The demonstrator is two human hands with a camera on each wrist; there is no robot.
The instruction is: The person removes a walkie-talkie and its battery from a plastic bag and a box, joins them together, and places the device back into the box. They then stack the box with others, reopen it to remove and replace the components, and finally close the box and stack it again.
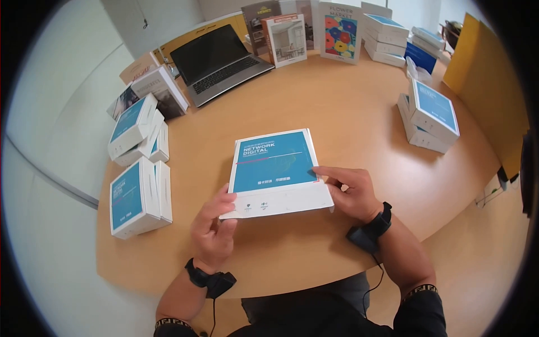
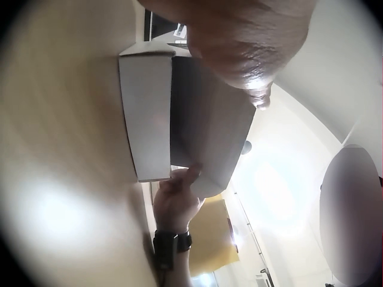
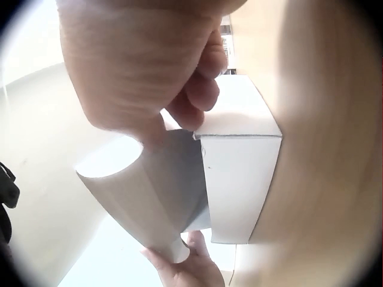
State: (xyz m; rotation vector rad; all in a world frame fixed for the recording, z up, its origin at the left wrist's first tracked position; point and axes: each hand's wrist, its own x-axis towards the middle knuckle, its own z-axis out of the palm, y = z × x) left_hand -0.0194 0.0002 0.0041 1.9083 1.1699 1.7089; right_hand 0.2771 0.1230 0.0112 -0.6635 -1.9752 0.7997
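Observation:
A white cardboard box [image 1: 272, 160] with a blue "NETWORK DIGITAL" top lies in front of me on the table. Its lid is partly lifted, and the white front flap [image 1: 281, 203] sticks out toward me. Between lid and front wall [image 2: 146, 119] a dark gap shows in the left wrist view. My left hand [image 1: 213, 230] pinches the flap's left corner, fingers above and thumb lower. At the right front corner, my right hand [image 1: 355, 194] grips the lid's edge, its index finger lying on the top. The right wrist view shows the flap [image 3: 137, 191] bent in a curve.
Similar boxes are stacked at the left [image 1: 135, 196], at the right [image 1: 432, 112] and at the back right [image 1: 386, 36]. An opened laptop [image 1: 222, 62] and upright books [image 1: 286, 39] stand along the back. A yellow panel [image 1: 488, 84] borders the right edge.

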